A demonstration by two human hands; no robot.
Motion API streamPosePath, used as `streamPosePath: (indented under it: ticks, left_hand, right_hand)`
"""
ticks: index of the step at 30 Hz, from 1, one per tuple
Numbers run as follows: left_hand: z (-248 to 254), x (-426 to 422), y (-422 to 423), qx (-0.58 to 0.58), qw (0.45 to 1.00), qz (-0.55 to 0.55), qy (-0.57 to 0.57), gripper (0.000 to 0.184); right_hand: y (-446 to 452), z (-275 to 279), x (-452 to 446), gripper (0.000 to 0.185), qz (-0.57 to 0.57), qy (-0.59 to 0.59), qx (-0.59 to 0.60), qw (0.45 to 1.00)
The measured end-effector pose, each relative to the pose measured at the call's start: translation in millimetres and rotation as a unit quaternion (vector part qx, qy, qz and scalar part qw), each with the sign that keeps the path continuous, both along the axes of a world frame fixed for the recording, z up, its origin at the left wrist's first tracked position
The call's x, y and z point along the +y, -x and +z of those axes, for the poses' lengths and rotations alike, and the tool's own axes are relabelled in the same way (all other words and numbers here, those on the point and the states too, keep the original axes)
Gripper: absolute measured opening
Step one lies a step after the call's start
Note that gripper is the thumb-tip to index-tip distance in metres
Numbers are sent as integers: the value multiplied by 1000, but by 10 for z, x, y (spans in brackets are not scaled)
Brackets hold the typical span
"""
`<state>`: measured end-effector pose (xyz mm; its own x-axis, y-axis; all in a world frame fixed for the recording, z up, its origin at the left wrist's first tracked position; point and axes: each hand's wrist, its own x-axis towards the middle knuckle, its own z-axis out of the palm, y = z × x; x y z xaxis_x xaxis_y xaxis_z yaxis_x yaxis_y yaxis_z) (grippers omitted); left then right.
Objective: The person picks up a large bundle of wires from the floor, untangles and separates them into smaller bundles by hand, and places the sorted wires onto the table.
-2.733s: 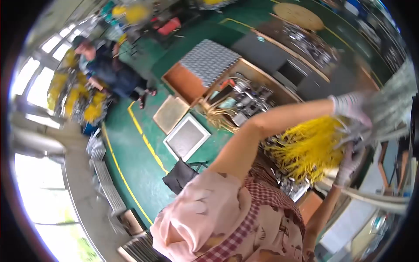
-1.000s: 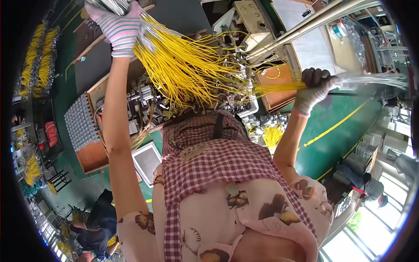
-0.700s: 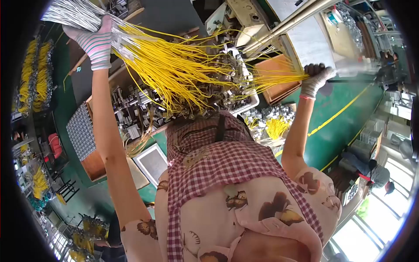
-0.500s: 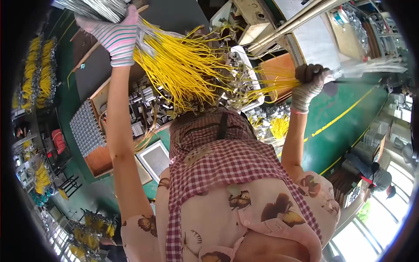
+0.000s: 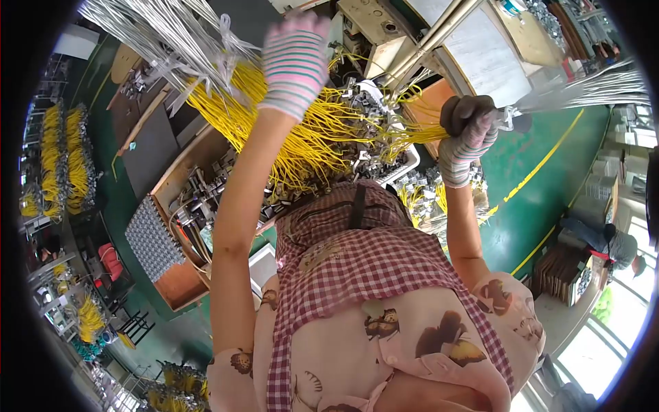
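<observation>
My left hand (image 5: 296,65), in a striped glove, is over a large bundle of wires. Its fingers look stretched out, though motion blurs them, and nothing shows in them. The yellow wires (image 5: 302,147) of that bundle spread across the bench, with small metal ends toward me. Its grey-white wires (image 5: 158,31) run off to the upper left, with clear plastic ties around them. On the right, my right hand (image 5: 467,141), also gloved with dark fingertips, is closed around a smaller wire bundle (image 5: 583,93). Its yellow ends point left and its grey-white length points right.
Small metal parts (image 5: 206,182) fill a wooden tray beside the bundle. A white bin rim (image 5: 408,165) shows under the wire ends. A box of grey parts (image 5: 154,230) is at left. More yellow wire bundles (image 5: 75,158) hang far left. The floor (image 5: 542,158) is green with yellow lines.
My left hand has let go of the large bundle and moved right, over the yellow wires. The bundle's grey-white part now lies at upper left. My right hand still grips the smaller bundle, slightly lower.
</observation>
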<state>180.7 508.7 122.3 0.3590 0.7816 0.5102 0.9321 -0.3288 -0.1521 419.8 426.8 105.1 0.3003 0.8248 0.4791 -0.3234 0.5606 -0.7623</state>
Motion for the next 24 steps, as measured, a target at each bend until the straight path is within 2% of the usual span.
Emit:
streamPosePath:
  ticks: [2,4,6,7,10,12,13,14,16,18,20,22,23,24]
  left_hand:
    - [-351,211,-270,63,961,47,264,34]
    - [-703,407,-412,142,905,85,392,24]
    - [-930,472,-449,165,878,84,442,22]
    - [-1112,515,-446,184,867,84,455,23]
    - [-1207,642,-506,192,846,89,490,23]
    - [-1295,657,-499,125,835,130,520,23]
    - [-1287,628,-405,141,832,98,527,22]
    - [-1252,541,-406,105,855,81,502,22]
    - [-1109,367,-454,133,854,36,502,20]
    - [-1017,241,-416,148,837,26,527,21]
    - [-1021,245,-349,159,824,21,543,23]
    - [-1035,256,-340,211,873,35,439,28]
    - [-979,259,-421,248,844,56,472,30]
    - [-1052,226,-418,248,842,56,476,30]
  right_hand:
    - [81,17,-43,42,-7,8,23,1000]
    - [88,-20,-78,41,-48,38,25,998]
    - [61,45,-109,40,-28,25,29,999]
    - [43,95,-107,40,-7,13,31,999]
    - [-49,202,-152,43,-53,-10,53,997]
    - [-194,174,-138,44,-58,-28,41,997]
    - [-237,218,-154,45,-47,-49,24,997]
    - [-265,262,-114,44,-74,-56,12,996]
    - [-390,81,62,42,-147,-50,24,988]
    - [-624,-100,218,40,-169,4,-39,985]
    - [-761,-223,320,41,-200,36,-13,979]
    - [-804,-225,341,41,-219,61,7,974]
    - [-794,-191,309,41,-222,62,31,973]
    - [-773,-149,264,41,-225,62,56,971]
